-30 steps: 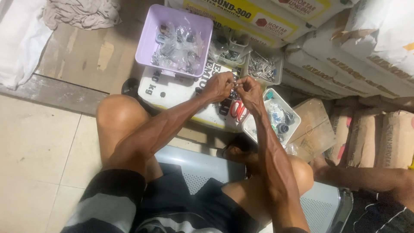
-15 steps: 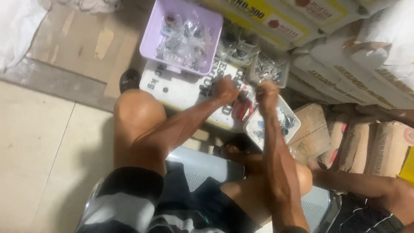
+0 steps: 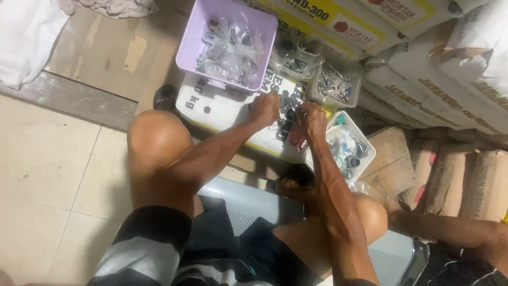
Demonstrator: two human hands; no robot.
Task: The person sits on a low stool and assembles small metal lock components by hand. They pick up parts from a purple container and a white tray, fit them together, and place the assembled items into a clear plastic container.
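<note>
My left hand (image 3: 264, 110) and my right hand (image 3: 312, 121) are side by side over a white sack (image 3: 222, 108) lying flat in front of my knees. Several small dark round parts (image 3: 288, 100) lie on the sack between and just beyond the fingers. Both hands have their fingers curled down onto these parts; what each pinches is too small to make out. A red-handled tool (image 3: 295, 139) lies on the sack just under my right hand.
A lilac tub (image 3: 189, 45) with bagged metal parts stands beyond the sack. Clear containers (image 3: 334, 85) of small hardware sit at its right, and a white tray (image 3: 367, 156) by my right wrist. Stacked sacks fill the right side. Another person's arm (image 3: 450, 233) lies at lower right.
The camera has shifted, so the scene sits further right and lower in view. My hands have come down from a raised, joined position onto the sack and are slightly apart.
</note>
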